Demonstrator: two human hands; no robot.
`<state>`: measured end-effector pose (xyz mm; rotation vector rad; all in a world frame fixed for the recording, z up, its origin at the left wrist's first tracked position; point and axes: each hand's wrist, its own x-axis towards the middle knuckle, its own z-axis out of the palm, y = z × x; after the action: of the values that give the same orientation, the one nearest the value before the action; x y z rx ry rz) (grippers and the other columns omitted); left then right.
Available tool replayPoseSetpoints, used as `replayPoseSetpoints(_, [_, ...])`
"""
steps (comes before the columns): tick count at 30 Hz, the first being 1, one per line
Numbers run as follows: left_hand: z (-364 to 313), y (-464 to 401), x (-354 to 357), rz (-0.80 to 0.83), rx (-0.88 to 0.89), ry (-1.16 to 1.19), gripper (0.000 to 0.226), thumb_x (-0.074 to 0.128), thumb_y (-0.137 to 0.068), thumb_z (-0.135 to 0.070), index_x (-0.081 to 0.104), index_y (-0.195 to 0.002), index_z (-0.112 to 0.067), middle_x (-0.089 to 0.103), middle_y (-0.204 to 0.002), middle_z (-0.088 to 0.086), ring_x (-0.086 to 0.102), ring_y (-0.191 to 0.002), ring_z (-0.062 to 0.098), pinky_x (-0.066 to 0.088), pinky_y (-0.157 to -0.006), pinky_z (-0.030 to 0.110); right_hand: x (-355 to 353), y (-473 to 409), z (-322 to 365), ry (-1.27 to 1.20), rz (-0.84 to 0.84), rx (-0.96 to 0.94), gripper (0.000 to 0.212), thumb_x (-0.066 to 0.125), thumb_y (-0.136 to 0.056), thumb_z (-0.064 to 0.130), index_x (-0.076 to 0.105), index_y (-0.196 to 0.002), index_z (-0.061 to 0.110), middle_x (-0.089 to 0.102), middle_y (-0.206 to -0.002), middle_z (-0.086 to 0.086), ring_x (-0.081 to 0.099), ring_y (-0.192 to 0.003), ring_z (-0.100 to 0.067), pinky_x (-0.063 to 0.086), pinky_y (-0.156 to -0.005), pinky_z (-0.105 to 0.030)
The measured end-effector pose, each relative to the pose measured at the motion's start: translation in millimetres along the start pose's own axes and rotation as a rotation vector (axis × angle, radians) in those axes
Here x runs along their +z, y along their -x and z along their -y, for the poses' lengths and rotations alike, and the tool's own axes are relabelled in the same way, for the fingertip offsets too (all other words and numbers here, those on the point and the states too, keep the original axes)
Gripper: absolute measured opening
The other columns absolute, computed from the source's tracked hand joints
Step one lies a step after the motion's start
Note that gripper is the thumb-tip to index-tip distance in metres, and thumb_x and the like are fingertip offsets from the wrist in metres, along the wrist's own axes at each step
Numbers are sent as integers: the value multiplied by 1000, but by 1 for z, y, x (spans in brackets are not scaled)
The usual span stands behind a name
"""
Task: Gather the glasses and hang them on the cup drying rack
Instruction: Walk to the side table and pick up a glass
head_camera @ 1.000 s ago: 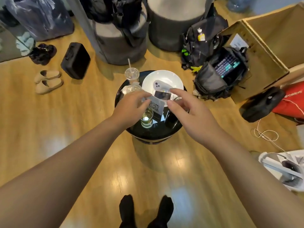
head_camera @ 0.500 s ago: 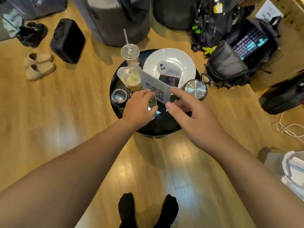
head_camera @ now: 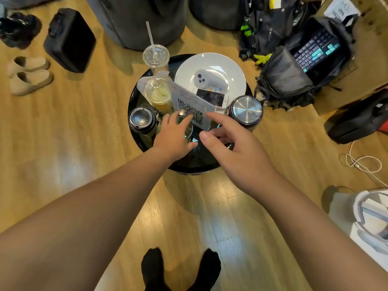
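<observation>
A small clear glass (head_camera: pixel 188 132) with a little liquid in it stands near the front of a round black table (head_camera: pixel 134 101). My left hand (head_camera: pixel 173 136) is curled around it, fingers over the rim and thumb at the near side. My right hand (head_camera: pixel 233 145) hovers just right of the glass with fingers spread and nothing in it. Behind the glass are a taller glass of yellowish drink (head_camera: pixel 158 95) and a lidded plastic cup with a straw (head_camera: pixel 155 57). No drying rack is in view.
On the table also stand a QR-code card (head_camera: pixel 192 106), a white plate (head_camera: pixel 189 68) with a controller and a phone, a steel-lidded jar (head_camera: pixel 244 111) and a black cup (head_camera: pixel 141 119). An open backpack (head_camera: pixel 283 80), slippers (head_camera: pixel 29 75), a black case (head_camera: pixel 70 39) and a cable (head_camera: pixel 361 162) lie on the wooden floor.
The view has closed in on the table. My left hand has lowered onto the small glass and wrapped around it. My right hand has stayed open beside it.
</observation>
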<state>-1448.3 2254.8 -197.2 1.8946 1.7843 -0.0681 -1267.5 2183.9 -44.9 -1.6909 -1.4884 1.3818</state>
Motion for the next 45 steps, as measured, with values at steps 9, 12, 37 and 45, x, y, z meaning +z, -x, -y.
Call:
replayPoseSetpoints(9, [0, -10, 4, -49, -35, -55, 81, 76, -82, -39, 34, -151, -34, 26, -153, 14, 24, -140, 42, 48, -102, 55, 7, -5, -13, 22, -9, 12, 53, 69, -94, 49, 54, -145, 46, 68, -114, 14, 63, -110, -2, 51, -93, -25])
replayPoseSetpoints(12, [0, -12, 5, -22, -43, -23, 75, 76, -82, -29, 37, -147, -34, 27, -151, 15, 30, -138, 42, 50, -97, 53, 7, -6, -14, 29, -18, 16, 54, 70, -94, 48, 54, -145, 47, 68, -115, 15, 63, -109, -2, 51, -92, -24])
replayPoseSetpoints(37, [-91, 147, -288, -261, 72, 149, 79, 88, -68, -39, 48, -136, -45, 46, -133, -7, 57, -109, 18, 50, -76, 28, -21, 33, 153, 65, -14, -89, 98, 91, -77, 37, 34, -157, 46, 58, -126, 19, 56, -124, -12, 50, -96, -32])
replayPoseSetpoints(45, [-139, 256, -438, -433, 31, 90, 74, 81, -69, -52, 46, -134, -47, 47, -120, -8, 59, -98, 18, 54, -75, 34, -54, 85, 299, 75, 52, -342, 99, 94, -74, 34, 38, -156, 42, 66, -131, 19, 62, -119, -11, 55, -98, -40])
